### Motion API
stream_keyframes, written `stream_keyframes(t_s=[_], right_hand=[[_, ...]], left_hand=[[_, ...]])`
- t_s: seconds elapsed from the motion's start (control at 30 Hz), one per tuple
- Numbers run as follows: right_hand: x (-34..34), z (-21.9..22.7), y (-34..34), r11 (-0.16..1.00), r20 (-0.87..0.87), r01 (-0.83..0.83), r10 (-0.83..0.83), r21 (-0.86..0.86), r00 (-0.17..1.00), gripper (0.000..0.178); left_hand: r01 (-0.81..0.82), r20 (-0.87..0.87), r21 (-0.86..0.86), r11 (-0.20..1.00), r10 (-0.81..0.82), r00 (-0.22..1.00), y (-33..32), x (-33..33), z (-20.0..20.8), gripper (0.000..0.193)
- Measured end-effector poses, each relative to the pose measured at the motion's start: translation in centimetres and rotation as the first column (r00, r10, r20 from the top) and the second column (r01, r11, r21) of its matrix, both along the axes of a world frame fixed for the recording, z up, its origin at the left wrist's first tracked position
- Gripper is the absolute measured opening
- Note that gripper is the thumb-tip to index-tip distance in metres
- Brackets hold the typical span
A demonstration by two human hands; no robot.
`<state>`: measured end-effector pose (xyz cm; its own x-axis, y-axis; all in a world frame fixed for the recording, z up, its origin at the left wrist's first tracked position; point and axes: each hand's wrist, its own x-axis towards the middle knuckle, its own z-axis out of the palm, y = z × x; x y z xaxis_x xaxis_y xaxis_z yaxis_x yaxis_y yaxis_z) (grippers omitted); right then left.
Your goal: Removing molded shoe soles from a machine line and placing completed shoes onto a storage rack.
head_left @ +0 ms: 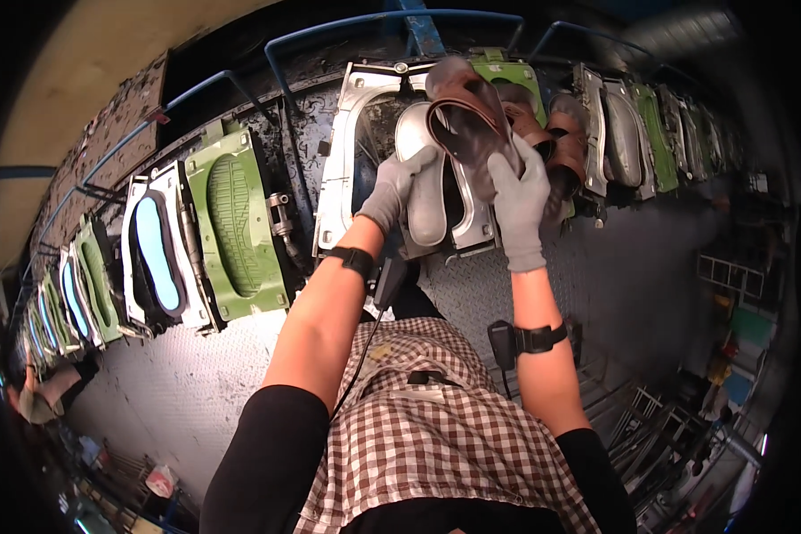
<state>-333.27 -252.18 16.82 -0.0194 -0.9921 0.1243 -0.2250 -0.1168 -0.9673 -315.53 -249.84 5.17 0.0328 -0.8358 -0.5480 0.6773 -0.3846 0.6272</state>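
Grey work gloves cover both of my hands. My right hand [520, 198] is closed on the lower end of a dark brown leather shoe upper [465, 114], which is tilted over an opened mould. Beside it, my left hand [399, 189] curls over the middle of a smooth metal shoe last [426, 219] in that mould. Its fingertips lie close to the shoe upper's edge; some fingers are hidden. The mould's silver frame [336, 169] stands around the last. More brown shoe uppers [567, 142] sit just right of my right hand.
A row of moulds curves away on both sides. At left are a green sole-patterned mould plate [234, 222] and a silver mould with a light blue sole shape [157, 254]. Blue rails [374, 16] run behind. Metal tread-plate flooring [196, 365] lies below; another person [49, 396] is at far left.
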Motion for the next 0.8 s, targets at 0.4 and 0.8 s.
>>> stream_keyframes(t_s=[0.4, 0.8], right_hand=[[3.2, -2.5, -1.1, 0.585, -0.703, -0.796, 0.632, 0.157, 0.325, 0.035], [-3.0, -2.5, 7.3, 0.402, -0.378, -0.810, 0.893, 0.427, 0.244, 0.029]], left_hand=[[0.084, 0.546, 0.054, 0.995, -0.099, 0.832, 10.0, -3.7, 0.5, 0.060], [0.132, -0.290, 0.189, 0.973, -0.073, 0.954, 17.9, -7.4, 2.7, 0.042]])
